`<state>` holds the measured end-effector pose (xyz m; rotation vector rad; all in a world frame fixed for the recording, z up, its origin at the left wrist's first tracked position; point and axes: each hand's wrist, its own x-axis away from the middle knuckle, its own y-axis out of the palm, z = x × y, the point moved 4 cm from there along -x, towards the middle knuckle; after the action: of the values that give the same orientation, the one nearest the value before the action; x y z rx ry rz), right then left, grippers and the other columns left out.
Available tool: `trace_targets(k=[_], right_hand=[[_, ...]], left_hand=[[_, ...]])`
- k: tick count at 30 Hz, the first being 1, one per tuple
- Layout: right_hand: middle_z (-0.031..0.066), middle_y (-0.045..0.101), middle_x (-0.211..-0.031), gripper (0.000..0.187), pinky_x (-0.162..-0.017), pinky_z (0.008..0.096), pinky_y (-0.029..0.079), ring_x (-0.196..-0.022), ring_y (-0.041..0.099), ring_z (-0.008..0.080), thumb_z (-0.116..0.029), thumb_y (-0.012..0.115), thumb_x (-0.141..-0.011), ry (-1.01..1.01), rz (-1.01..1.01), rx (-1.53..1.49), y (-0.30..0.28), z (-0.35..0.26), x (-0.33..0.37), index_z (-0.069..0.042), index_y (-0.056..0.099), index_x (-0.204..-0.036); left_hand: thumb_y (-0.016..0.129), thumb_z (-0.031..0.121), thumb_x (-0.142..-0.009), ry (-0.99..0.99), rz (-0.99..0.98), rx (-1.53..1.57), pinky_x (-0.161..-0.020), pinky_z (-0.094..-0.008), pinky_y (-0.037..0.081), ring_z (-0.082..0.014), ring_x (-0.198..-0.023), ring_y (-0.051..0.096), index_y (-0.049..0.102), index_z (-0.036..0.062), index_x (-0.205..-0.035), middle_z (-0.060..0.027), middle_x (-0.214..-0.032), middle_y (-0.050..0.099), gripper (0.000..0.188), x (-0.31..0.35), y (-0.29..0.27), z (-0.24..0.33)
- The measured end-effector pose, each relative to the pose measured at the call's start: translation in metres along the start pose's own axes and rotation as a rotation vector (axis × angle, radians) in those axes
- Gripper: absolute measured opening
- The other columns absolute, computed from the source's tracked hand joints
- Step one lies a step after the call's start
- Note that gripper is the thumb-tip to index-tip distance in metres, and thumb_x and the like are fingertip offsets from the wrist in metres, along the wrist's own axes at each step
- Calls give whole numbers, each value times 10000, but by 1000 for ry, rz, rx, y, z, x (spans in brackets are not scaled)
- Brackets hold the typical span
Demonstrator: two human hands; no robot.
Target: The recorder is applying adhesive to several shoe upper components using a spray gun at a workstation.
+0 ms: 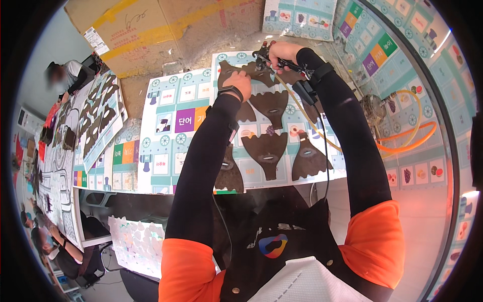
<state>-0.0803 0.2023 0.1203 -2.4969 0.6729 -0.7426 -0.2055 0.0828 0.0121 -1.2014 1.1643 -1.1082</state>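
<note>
At the far edge of the board, my right hand (284, 54) is closed round a small spray gun (262, 59), dark and metallic, with a yellow hose hanging from it. My left hand (238, 83) has its fingers bent and closed on a dark brown cut piece (227, 68), just left of the gun. Several similar fan-shaped pieces lie flat nearby. A slotted brown piece (270, 106) is in the middle, another piece (266, 153) sits nearer to me, and a third piece (309, 160) is at the near right. My left wrist and forearm hide part of the pieces below them.
A printed board (166, 126) lies under the pieces. Behind it stands a taped cardboard box (151, 30). Orange and yellow hoses (407, 143) coil at the right by a printed side panel (402, 65). A black cable (327, 151) hangs before me. Other people work at the left.
</note>
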Motion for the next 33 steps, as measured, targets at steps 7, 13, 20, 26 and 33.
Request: trace_targets(k=[7,13,20,26,33], right_hand=[[157,633,-696,145,-411,337,391,-516,584,231,-11,602,-634,42,-1,78,-6,5,7,45,617,-767],[156,687,-746,194,-419,306,423,-588,682,222,-32,576,-657,26,22,99,-16,9,0,23,619,-838],[169,732,-827,252,-467,309,458,-698,733,217,-40,576,-696,29,82,-38,-55,12,42,22,622,-936],[202,661,-741,134,-454,345,462,-623,702,291,-13,590,-652,86,246,22,-86,48,44,52,604,-768],[178,637,-673,186,-460,352,453,-551,652,263,-125,542,-774,98,248,-16,-91,91,36,30,630,-721]], left_hand=[[629,142,-860,2,-8,-11,-1019,-416,479,-351,-1192,566,628,48,-1275,-145,-1269,597,425,2,-1,0],[594,149,-877,9,-33,-49,-1020,-417,482,-349,-1183,574,628,51,-1280,-144,-1274,595,417,-6,-2,4],[605,146,-857,43,192,-66,-944,-471,505,-292,-1164,587,684,67,-1147,-111,-1221,622,311,-1,-32,38],[614,102,-832,218,248,97,-968,-439,499,-329,-1164,583,639,58,-1244,-129,-1269,596,415,-25,12,89],[553,169,-890,199,-72,-67,-1000,-407,472,-346,-1136,586,652,63,-1250,-154,-1226,625,388,-47,8,106]])
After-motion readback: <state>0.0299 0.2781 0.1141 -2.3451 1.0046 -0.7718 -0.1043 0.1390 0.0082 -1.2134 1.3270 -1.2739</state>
